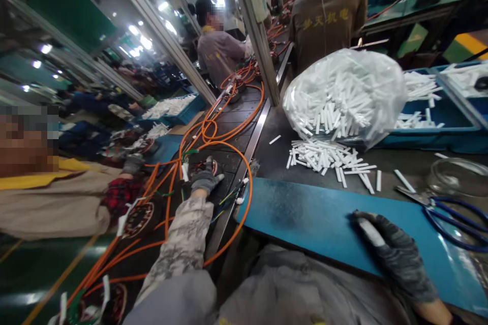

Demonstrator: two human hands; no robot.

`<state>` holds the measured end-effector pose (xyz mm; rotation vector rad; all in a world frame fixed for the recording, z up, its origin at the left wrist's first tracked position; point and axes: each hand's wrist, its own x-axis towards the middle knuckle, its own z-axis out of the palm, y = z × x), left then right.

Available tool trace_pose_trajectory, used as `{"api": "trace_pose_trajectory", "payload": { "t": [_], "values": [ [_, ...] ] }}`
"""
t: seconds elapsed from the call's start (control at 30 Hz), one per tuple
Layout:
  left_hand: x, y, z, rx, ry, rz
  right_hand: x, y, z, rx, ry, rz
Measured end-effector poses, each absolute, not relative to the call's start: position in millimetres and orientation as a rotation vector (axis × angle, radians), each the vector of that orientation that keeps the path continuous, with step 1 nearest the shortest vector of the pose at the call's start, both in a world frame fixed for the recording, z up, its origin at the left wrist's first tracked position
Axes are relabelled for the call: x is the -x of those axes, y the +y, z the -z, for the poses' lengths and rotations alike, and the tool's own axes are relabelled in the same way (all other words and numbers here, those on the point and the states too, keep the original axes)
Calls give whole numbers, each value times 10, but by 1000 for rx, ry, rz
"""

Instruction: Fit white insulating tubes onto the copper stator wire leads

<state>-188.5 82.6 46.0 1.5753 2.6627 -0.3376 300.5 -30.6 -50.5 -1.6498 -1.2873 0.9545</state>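
My left hand (206,181), in a grey glove, reaches out over the dark conveyor line. Its thumb and index finger are stretched apart against a wire-wound motor stator (215,166), which the hand partly covers. Orange cable (249,183) loops around this spot, and thin yellow-green wires (229,194) lie near the wrist. Over the blue mat (301,213), my right hand (396,254), gloved and slightly blurred, has its fingers curled. A pale, long shape shows along its thumb side; whether it is a white tube or the glove itself is unclear.
White tubes (328,157) lie heaped before a full clear plastic bag (343,96). Blue-handled scissors (453,218) and a roll of clear tape (457,175) are at right. Blue bins (430,137) stand behind. A co-worker's gloved hand (133,165) is across the line, near another stator (139,219).
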Motion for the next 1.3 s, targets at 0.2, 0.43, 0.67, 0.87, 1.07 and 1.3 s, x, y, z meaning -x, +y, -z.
{"api": "trace_pose_trajectory", "payload": {
  "t": [0.2,0.43,0.67,0.87,1.07,1.3],
  "values": [
    [1927,534,-768,-1568,2570,58,-2963,-282,470,1680,-1271,-1014],
    [1250,85,-936,-1977,1982,-325,-2977,-312,464,1725,-1187,-1066],
    [47,63,-307,-2510,1707,100,-3006,-304,390,1702,-1243,-1010],
    [52,-407,-158,-3166,1200,-988,-2986,-300,445,1593,-1506,-744],
    [834,-687,-155,-2754,1940,-771,-2346,-236,131,1075,-1995,-278],
    [1099,-852,144,-2090,2303,6,-1318,-109,116,953,-2347,-408]
  ]
}}
